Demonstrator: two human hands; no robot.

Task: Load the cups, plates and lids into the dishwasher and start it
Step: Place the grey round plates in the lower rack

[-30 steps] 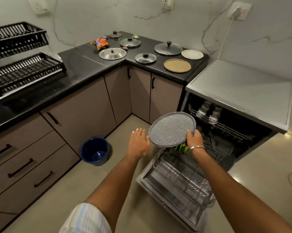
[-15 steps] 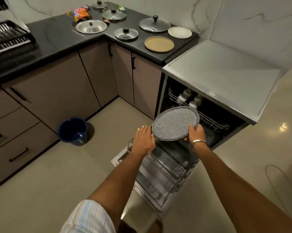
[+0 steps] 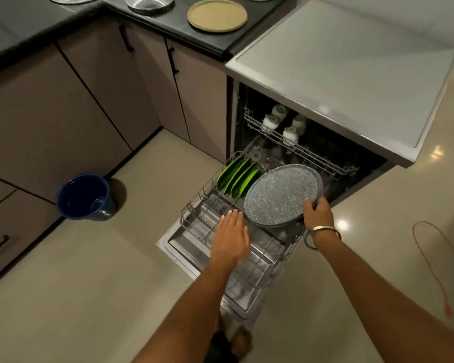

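My right hand [image 3: 317, 214] grips the near edge of a grey speckled plate [image 3: 282, 193], held tilted just above the pulled-out lower rack [image 3: 202, 218] of the open dishwasher [image 3: 351, 74]. Several green plates [image 3: 237, 175] stand on edge in that rack, right behind the speckled plate. My left hand [image 3: 230, 237] hovers flat, fingers straight, over the rack to the plate's left, holding nothing. Several white cups [image 3: 283, 124] sit upside down in the upper rack [image 3: 299, 150]. A tan plate [image 3: 217, 15] and a glass lid [image 3: 148, 1] lie on the black counter [image 3: 24, 24].
A blue bucket [image 3: 86, 196] stands on the floor left of the dishwasher door [image 3: 184, 247]. Brown cabinets [image 3: 63, 106] run along the left. An orange cable [image 3: 435, 258] lies on the floor at the right. My foot [image 3: 236, 344] is near the door's front edge.
The speckled plate has come down towards the lower rack with my right hand. My left hand has let go of its rim. The view tilted down and the green plates came into sight.
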